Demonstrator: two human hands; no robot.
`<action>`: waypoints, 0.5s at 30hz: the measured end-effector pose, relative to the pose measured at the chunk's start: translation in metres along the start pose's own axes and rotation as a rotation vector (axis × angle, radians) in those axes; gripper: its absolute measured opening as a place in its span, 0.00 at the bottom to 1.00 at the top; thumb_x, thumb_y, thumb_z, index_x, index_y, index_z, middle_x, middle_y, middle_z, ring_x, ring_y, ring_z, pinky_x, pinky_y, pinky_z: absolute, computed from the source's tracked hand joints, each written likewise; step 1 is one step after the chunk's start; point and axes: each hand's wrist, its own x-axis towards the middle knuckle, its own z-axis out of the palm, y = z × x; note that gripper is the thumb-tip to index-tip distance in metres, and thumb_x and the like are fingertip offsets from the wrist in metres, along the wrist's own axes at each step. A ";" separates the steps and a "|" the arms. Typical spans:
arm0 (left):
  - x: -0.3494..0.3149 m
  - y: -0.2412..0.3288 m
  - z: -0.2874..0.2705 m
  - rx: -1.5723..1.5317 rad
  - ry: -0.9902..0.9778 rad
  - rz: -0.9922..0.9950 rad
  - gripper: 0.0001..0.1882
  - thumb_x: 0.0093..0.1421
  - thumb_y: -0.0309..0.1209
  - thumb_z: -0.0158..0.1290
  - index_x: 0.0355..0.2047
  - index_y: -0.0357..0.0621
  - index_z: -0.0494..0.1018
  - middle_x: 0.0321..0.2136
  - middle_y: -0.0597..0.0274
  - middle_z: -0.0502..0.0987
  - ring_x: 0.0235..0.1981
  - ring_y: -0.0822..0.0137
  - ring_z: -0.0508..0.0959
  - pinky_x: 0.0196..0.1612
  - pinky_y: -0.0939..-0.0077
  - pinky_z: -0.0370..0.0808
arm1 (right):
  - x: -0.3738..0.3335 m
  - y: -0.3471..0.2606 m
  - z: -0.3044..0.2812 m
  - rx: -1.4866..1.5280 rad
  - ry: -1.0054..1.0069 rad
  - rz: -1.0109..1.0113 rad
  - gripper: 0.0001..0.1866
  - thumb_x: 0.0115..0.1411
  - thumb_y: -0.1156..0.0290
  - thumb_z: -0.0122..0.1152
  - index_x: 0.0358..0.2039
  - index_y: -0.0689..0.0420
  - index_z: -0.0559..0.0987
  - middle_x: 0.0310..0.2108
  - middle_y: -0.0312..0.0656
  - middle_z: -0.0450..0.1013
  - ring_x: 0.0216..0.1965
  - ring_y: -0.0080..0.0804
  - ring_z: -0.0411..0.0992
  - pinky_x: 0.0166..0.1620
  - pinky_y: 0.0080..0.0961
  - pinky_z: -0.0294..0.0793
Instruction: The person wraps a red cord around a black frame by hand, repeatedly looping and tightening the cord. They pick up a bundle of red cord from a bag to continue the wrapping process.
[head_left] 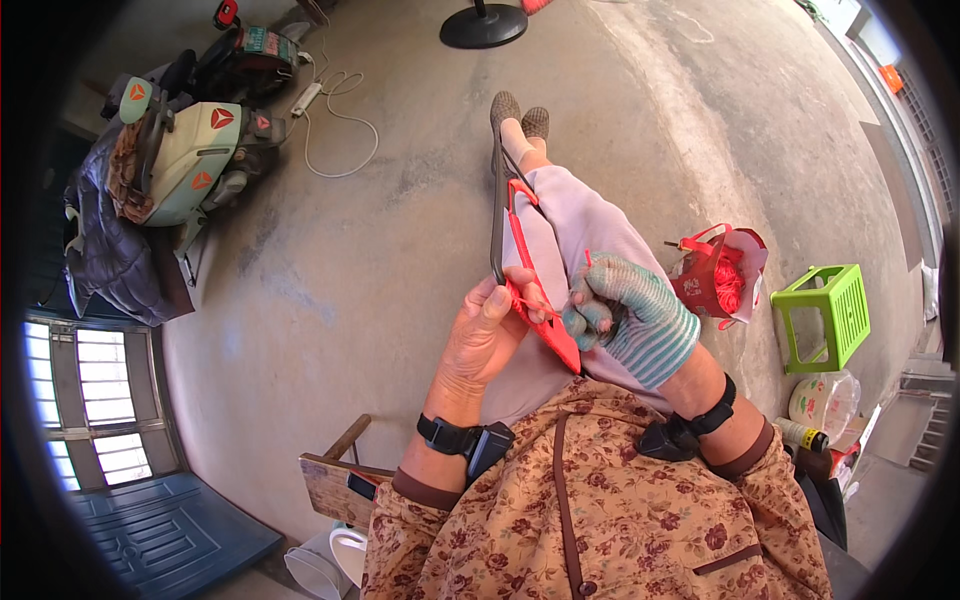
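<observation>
My bare left hand (482, 335) is closed round the edge of a long, black, hanger-like frame (497, 225), which rests over my lap and legs. Red yarn (563, 347) covers one side of the frame, and a strand of it runs between my two hands. In a teal-and-white striped fingerless glove, my right hand (632, 315) is curled in a pinch close to the left fingertips. A thin red stick (588, 258) pokes up out of the right fist; the rest of it is hidden by the fingers.
To my right, a red bag (712, 280) holds a ball of red yarn, beside a green plastic stool (825, 318) and a clear tub (826, 400). A wooden bench (345, 487) is at my left. Scooters (205, 160) and a power strip (308, 98) lie farther off.
</observation>
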 end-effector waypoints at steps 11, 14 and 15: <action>-0.001 0.001 0.003 0.024 0.021 0.000 0.17 0.63 0.44 0.53 0.44 0.47 0.73 0.28 0.63 0.72 0.34 0.68 0.71 0.48 0.67 0.67 | 0.000 0.003 -0.004 -0.041 -0.015 -0.009 0.13 0.62 0.65 0.54 0.30 0.63 0.75 0.17 0.37 0.66 0.25 0.32 0.71 0.35 0.24 0.72; 0.000 0.000 0.003 0.026 0.017 -0.001 0.17 0.63 0.44 0.53 0.44 0.47 0.73 0.28 0.63 0.72 0.34 0.67 0.71 0.48 0.68 0.67 | 0.000 0.003 -0.004 -0.017 -0.014 -0.013 0.13 0.62 0.65 0.53 0.30 0.63 0.75 0.17 0.37 0.66 0.25 0.32 0.71 0.33 0.24 0.72; 0.000 0.000 0.004 0.021 0.017 0.002 0.17 0.63 0.44 0.53 0.44 0.46 0.73 0.28 0.63 0.72 0.34 0.67 0.71 0.48 0.68 0.67 | 0.001 0.003 -0.005 -0.034 -0.013 -0.013 0.13 0.62 0.65 0.53 0.30 0.63 0.75 0.17 0.37 0.66 0.25 0.32 0.71 0.33 0.24 0.72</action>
